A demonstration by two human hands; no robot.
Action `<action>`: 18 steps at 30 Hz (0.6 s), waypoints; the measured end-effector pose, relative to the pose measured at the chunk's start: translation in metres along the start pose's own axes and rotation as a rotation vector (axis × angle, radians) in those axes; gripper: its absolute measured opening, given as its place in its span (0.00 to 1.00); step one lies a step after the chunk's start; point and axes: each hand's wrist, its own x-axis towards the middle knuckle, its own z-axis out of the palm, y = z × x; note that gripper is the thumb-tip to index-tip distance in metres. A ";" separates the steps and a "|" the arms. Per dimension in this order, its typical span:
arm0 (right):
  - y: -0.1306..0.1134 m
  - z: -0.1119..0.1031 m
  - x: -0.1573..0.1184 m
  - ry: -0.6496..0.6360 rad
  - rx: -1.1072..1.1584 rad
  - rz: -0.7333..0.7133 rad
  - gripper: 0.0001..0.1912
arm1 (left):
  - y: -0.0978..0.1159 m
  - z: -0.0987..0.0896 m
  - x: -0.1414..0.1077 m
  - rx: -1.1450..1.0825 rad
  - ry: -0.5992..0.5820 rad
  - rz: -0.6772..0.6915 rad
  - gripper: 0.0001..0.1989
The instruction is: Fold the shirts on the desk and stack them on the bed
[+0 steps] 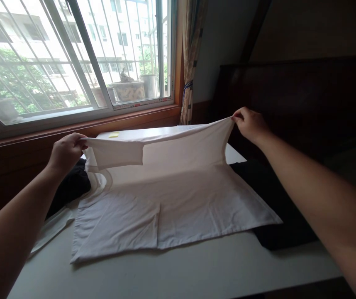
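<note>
A white T-shirt lies sideways across the white table, its neckline toward the left and its hem toward the right. My left hand pinches the shirt's far edge near the shoulder, and a sleeve hangs folded over beside it. At the hem's far corner, my right hand grips the cloth between thumb and fingers. The far side of the shirt is raised off the table between both hands, while the near side rests flat with some wrinkles and the other sleeve folded inward.
Black cloth lies at the right, partly under the shirt. Another dark garment is by my left wrist, near a white strip of cloth. A yellow note sits at the table's far edge, below a barred window with a curtain.
</note>
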 end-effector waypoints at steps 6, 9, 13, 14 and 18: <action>0.027 -0.019 -0.062 -0.014 0.113 0.047 0.12 | -0.003 0.005 -0.075 0.016 0.196 0.095 0.15; 0.053 -0.028 -0.116 -0.040 0.209 0.165 0.09 | -0.004 0.008 -0.144 -0.028 0.169 0.146 0.13; 0.087 -0.033 -0.203 -0.179 0.310 0.367 0.08 | -0.024 0.012 -0.236 -0.040 0.027 0.257 0.13; 0.094 -0.032 -0.225 -0.198 0.339 0.433 0.09 | -0.032 0.012 -0.255 -0.043 -0.019 0.277 0.14; 0.104 -0.017 -0.298 -0.196 0.402 0.686 0.12 | -0.056 0.012 -0.306 -0.012 -0.141 0.311 0.17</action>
